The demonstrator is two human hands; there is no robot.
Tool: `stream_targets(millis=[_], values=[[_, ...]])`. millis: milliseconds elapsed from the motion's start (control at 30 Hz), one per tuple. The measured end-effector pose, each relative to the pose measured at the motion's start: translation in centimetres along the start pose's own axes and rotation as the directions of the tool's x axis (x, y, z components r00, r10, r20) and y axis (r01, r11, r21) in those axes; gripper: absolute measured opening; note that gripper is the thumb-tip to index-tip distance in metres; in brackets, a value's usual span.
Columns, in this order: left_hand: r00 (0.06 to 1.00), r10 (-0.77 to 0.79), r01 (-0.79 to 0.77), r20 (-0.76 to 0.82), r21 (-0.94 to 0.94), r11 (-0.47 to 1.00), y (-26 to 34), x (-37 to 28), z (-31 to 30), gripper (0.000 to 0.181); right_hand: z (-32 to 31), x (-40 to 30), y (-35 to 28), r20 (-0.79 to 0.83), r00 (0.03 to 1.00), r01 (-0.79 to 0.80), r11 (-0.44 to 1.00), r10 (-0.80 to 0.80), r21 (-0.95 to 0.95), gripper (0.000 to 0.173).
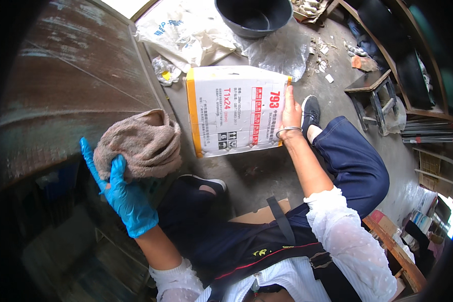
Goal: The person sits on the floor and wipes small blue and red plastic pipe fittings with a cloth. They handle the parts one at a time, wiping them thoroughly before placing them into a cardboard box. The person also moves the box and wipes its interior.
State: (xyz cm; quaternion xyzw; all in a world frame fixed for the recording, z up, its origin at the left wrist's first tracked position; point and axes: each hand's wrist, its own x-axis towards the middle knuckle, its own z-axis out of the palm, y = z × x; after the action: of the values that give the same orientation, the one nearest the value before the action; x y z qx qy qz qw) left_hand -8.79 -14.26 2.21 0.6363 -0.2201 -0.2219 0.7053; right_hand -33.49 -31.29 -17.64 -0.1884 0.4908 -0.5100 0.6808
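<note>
My left hand (pixel 126 192), in a torn blue disposable glove, grips a bunched brownish-pink terry cloth (pixel 139 145) beside the worn wooden table. My bare right hand (pixel 291 113), with a metal bangle at the wrist, holds a white cardboard carton (pixel 238 109) by its right edge. The carton has orange edges and red and black printing, and hangs above the floor between the table and my right leg. Its far side and whatever it contains are hidden.
The worn wooden table (pixel 79 87) stands at the left. Ahead lie white woven sacks (pixel 188 37), clear plastic sheeting (pixel 279 53) and a black tub (pixel 255 17). Scraps litter the floor near a small wooden stool (pixel 372 85) at the right. A wooden beam (pixel 396 256) is at the lower right.
</note>
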Motion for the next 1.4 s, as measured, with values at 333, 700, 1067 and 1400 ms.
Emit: stream_targets(millis=[333, 700, 1067, 1400], values=[[1.000, 0.024, -0.023, -0.016, 0.052, 0.998, -0.1, 0.2, 0.2, 0.067, -1.4, 0.4, 0.4, -0.049, 0.994, -0.092, 0.992, 0.097, 0.087, 0.048], [1.000, 0.021, -0.020, -0.018, 0.078, 0.997, -0.2, 0.5, -0.2, 0.075, -7.6, 3.2, 1.7, -0.151, 0.982, -0.073, 0.964, 0.114, 0.254, 0.050], [1.000, 0.015, -0.013, -0.015, 0.099, 0.995, -0.3, 0.6, -0.2, 0.073, -11.0, 4.4, 3.1, -0.083, 0.976, -0.167, 0.934, 0.203, 0.316, 0.067], [0.999, 0.026, -0.023, -0.025, 0.112, 0.993, -0.5, 0.6, 0.7, 0.074, -13.6, 4.6, 5.6, -0.090, 0.925, -0.280, 0.823, 0.369, 0.494, 0.074]])
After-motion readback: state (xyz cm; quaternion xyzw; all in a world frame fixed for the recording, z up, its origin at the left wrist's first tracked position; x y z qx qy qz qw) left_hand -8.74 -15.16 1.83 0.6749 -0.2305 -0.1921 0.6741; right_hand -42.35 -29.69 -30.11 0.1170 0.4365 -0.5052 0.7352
